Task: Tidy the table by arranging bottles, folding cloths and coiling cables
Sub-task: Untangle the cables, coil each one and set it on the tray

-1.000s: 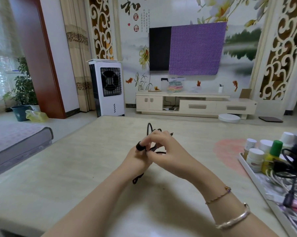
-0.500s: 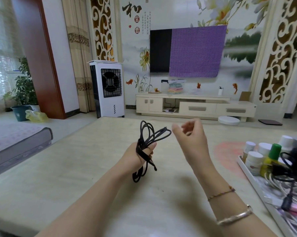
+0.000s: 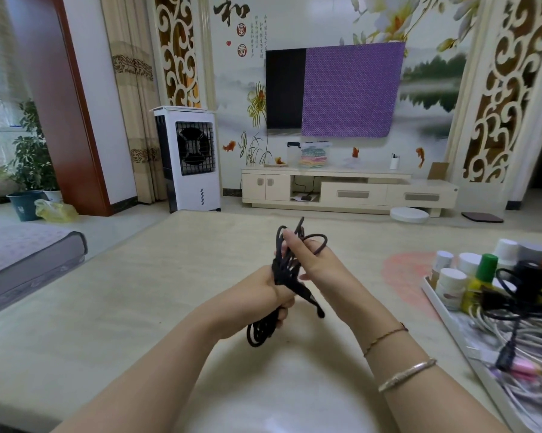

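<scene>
Head view: right hand (image 3: 313,260) has returned onto black cable (image 3: 283,273).

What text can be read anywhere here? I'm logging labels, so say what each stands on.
"和": large black brush character on the wall mural.
"富" and "貴": red seals under it.
Small calligraphy columns beside them: too small to read.
Bottles in the tray: labels blurred, unreadable.
Black cable: no text.

Left of and beyond the tray (image 3: 444,310), the table (image 3: 138,292) lies bare; bottles (image 3: 450,284) and cables (image 3: 525,295) crowd the tray itself.
</scene>
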{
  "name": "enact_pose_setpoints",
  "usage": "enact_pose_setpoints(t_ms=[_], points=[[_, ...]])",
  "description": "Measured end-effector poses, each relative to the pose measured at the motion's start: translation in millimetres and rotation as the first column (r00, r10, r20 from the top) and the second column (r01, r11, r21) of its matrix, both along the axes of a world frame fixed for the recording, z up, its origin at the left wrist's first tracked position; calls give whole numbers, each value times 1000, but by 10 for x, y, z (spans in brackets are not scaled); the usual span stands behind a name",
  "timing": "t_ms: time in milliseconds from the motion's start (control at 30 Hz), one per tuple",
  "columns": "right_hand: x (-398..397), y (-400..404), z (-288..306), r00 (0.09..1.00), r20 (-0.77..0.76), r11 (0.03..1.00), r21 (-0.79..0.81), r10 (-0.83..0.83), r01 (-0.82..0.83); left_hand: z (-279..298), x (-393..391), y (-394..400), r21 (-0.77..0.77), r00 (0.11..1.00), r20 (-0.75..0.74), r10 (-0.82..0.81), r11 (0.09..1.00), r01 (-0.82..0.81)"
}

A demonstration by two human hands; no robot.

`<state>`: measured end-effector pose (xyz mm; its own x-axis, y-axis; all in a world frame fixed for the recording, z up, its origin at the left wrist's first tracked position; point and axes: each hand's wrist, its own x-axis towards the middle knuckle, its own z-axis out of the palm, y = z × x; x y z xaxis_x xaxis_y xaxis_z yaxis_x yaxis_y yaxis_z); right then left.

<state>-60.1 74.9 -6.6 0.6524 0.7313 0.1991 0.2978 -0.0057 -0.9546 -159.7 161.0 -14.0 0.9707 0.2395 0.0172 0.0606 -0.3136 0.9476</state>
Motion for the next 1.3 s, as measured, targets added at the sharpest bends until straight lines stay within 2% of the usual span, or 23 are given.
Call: enact_pose_setpoints(t_ms=[100,167,267,367,433,467,533,600,667,733,867,1000,1167,1300], points=[[-1,-24,45,994,49,983,-153,-97,104,-102,99,177,169,957,55,284,942,-289],[-24,-34,93,982,113,978,-125,-152,166,-169,166,300,333,909,107,402,847,-414],[-132,-14,90,975,211,994,-70,-64,81,-200,207,356,451,870,125,476,754,-477],[-188,66,2,956,293,999,-41,-10,23,-217,237,353,516,881,128,456,728,-452],[-169,82,-17,956,290,999,-26,-30,39,-176,209,291,473,902,105,418,777,-415],[-153,68,-13,969,246,999,-22,-19,25,-160,191,275,414,928,90,362,833,-366],[-120,8,21,993,117,999,-21,36,-34,-90,122,244,224,975,64,211,949,-220],[-76,-62,60,997,50,998,-44,54,-52,1,39,239,33,997,14,73,997,-74],[-30,-112,79,996,68,997,-56,55,-51,49,-16,254,-91,999,-6,-38,995,38],[-33,-128,91,992,89,995,-45,94,-90,56,-44,232,-93,996,16,-84,992,85],[-63,-99,67,984,108,987,-90,141,-132,7,-24,206,-59,1000,-11,-6,998,6],[63,-138,52,993,42,993,-39,112,-111,60,-12,238,-183,999,18,45,982,-41],[183,-188,13,989,-42,989,43,140,-139,121,-48,287,-364,998,58,7,931,15],[192,-219,6,986,6,986,-3,168,-168,193,-80,228,-306,988,151,7,951,40]])
